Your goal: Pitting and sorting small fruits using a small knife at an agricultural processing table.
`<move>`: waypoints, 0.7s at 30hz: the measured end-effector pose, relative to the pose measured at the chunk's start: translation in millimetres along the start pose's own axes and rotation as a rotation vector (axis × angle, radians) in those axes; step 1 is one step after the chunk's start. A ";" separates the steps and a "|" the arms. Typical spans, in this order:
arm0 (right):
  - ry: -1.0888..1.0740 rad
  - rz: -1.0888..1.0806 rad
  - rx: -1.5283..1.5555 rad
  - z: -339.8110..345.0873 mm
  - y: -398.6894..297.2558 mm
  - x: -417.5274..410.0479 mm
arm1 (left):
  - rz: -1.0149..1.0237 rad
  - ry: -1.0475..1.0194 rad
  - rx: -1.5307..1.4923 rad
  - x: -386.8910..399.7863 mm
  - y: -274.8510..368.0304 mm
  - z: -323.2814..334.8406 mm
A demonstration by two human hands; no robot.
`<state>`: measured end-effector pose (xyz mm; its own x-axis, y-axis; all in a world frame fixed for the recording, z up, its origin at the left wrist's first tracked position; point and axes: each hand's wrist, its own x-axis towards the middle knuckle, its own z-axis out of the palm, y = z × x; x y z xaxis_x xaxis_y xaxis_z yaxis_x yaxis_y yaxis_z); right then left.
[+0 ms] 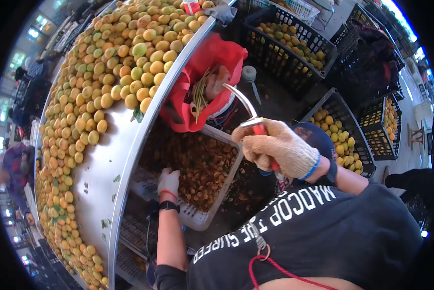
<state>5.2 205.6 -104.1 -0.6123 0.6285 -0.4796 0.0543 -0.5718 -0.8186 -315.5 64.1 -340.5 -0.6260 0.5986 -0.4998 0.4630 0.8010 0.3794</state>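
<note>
My right hand [276, 148], in a beige knit glove with a blue cuff, grips a curved metal blade tool [244, 99] with a red handle, its tip pointing up and left. My left hand [168, 183], in a pale glove with a red band at the wrist, is over a white plastic crate [222, 188] of brown scraps [199, 181]; its fingertips are hidden, so whether it holds anything does not show. To the left, many yellow-orange round fruits [104, 65] lie on a metal-edged table [104, 145]. A red bag [180, 90] with stalks in it stands behind the crate.
Black plastic crates of fruit stand at the upper right [286, 54] and right [333, 98]. The table's metal rim [137, 145] runs along my left side. A grey cloth [222, 13] hangs at its far corner. A person [16, 174] is across the table.
</note>
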 end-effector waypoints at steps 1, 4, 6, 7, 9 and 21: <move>0.062 -0.019 0.006 -8.4 -2.9 -4.2 | 0.212 -0.018 0.119 32.0 -11.6 17.9; -0.224 0.042 0.413 -25.9 38.7 39.7 | 0.983 0.202 0.476 160.1 -66.3 103.7; -0.418 -0.109 0.416 -24.6 82.7 89.7 | 1.293 0.160 0.327 190.1 135.6 206.9; -0.102 0.005 0.173 14.3 58.2 79.5 | 1.411 0.135 0.254 178.7 215.4 248.9; -0.006 -0.040 -0.025 28.6 44.9 73.4 | 1.631 0.113 0.121 119.0 363.6 298.5; -0.043 0.051 0.157 -4.4 13.7 81.5 | 1.777 0.007 0.209 66.2 466.9 389.9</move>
<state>-40.5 251.3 -155.8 -0.6450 0.5755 -0.5027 -0.0360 -0.6800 -0.7323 104.0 480.1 -500.0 0.6605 0.6582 0.3614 0.5807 -0.7529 0.3098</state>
